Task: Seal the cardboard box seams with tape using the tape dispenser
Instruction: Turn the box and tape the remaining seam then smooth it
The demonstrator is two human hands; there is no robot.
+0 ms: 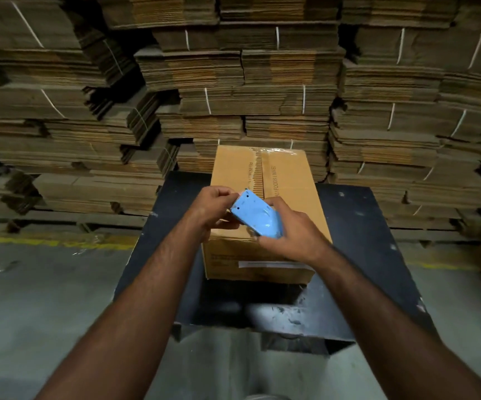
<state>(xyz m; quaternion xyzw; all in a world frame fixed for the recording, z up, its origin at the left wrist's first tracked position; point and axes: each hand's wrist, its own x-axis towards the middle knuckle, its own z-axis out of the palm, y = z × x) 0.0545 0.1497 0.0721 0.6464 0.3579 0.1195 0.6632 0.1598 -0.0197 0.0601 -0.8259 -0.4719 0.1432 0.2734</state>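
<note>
Both forearms reach forward over a black table [357, 215]. The right hand [292, 226] grips the blue dispenser [258, 216] from its right side: the fingers [273, 204] curl over the far edge of the body and the thumb lies along the near edge. The dispenser tilts, with its toothed end pointing up and to the left.

The left hand [213, 210] sits just left of the dispenser. Its fingertips [229, 193] are pressed together at the toothed end, in a pinch; the tape itself cannot be made out between them. The left thumb reaches under the dispenser body.

Directly under and beyond both sets of fingers stands the box [265, 180], upright on the table, flaps closed. The centre seam [263, 171] runs away from the fingers toward the far edge. Clear tape [275, 153] shows glossy across the far end of the seam. Printed text runs along both flaps beside the seam, and a white label sits on the near wall below the hands.

Beyond the box, well past the fingers, bundles of flat cardboard [256, 67], tied with white string, are stacked high. Grey floor [45, 290] lies to either side of the table.
</note>
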